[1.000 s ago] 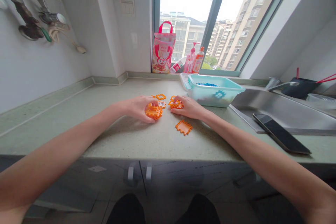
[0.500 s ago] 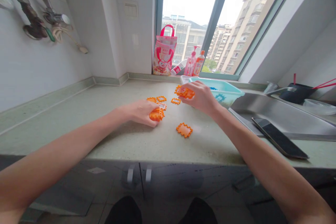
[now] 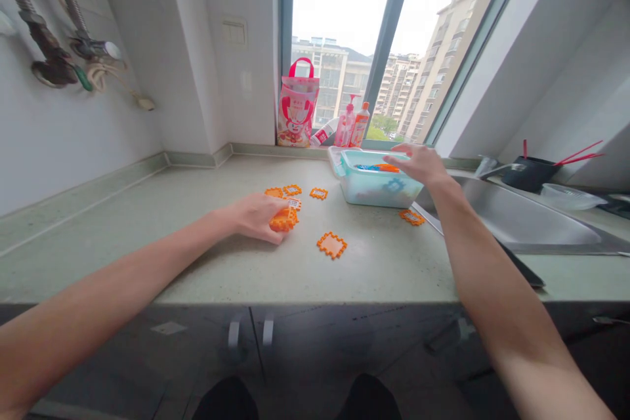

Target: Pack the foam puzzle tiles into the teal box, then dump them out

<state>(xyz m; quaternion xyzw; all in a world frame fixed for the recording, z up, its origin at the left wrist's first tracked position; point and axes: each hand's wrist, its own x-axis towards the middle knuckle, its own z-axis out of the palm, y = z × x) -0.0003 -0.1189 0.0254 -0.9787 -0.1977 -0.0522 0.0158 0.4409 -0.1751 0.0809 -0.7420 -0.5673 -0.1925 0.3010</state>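
My left hand (image 3: 260, 218) is closed around some orange interlocking tiles (image 3: 284, 219) low over the counter. Close behind it lie several more orange tiles, among them a pale-centred tile (image 3: 293, 189) with a printed pattern. A single orange tile (image 3: 331, 245) lies flat to the right of that hand, and another tile (image 3: 318, 193) farther back. My right hand (image 3: 417, 162) hovers with fingers apart over the right side of a light teal plastic bin (image 3: 381, 195). Blue and orange pieces (image 3: 381, 168) show inside the bin. One orange tile (image 3: 411, 217) rests on the counter by the bin's front right corner.
The metal sink (image 3: 522, 216) lies right of the bin. A dark phone (image 3: 524, 267) is partly hidden behind my right forearm. On the window ledge stand a pink bag (image 3: 297, 111), a pump bottle (image 3: 345, 125) and an orange-capped bottle (image 3: 359, 125).
My right hand has moved right, from the counter to over the bin, and has let go of the orange tiles. Orange now shows inside the bin. My left hand keeps its hold.
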